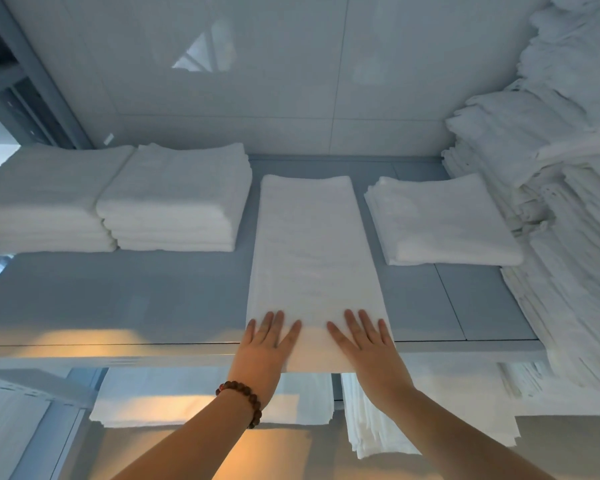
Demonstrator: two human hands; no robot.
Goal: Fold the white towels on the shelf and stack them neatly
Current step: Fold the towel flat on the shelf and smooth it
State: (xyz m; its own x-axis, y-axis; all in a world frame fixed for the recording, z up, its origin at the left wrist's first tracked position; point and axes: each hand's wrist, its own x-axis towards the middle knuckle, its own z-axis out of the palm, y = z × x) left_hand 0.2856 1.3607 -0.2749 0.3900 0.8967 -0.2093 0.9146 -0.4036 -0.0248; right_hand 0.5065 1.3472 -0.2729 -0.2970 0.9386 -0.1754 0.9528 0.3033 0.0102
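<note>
Step in hand, as judged: smoothing the white towel [312,244], a long strip running from the front edge of the shelf [136,299] toward the back. The left hand [271,344] and right hand [368,344] press flat on its near end, grip fully open, clasping nothing. The next move calls for pinching the near corners and folding them to the far end.

The shelf [118,299] lies bare across the near left, bounded far left by a folded stack [174,199] and a second stack [42,202] beside it, while narrow bare lanes flank the long towel [312,244], the right lane hemmed by a folded towel [440,220] and a linen heap [568,209].
</note>
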